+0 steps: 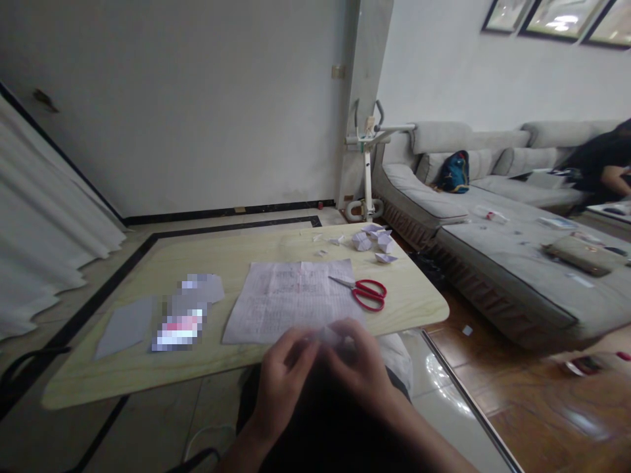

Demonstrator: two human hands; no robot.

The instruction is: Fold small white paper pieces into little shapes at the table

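Close to my body, at the near edge of the table, both hands pinch a small piece of white paper (329,336). My left hand (286,371) grips it from one side and my right hand (359,361) from the other; its fingers are smeared by motion. How the paper is folded I cannot make out. Just beyond the hands lies a large creased printed sheet (280,295). Red-handled scissors (369,293) rest across its right edge, blades pointing left. Several folded paper shapes (362,242) stand together at the table's far right corner, with small paper scraps (337,240) beside them.
On the left of the light wooden table (123,378) lie a plain paper sheet (125,325) and a pixelated, lit object (180,325). A grey sofa (493,263) with a blue bag (454,172) stands at the right, where a person in dark clothing (604,161) sits.
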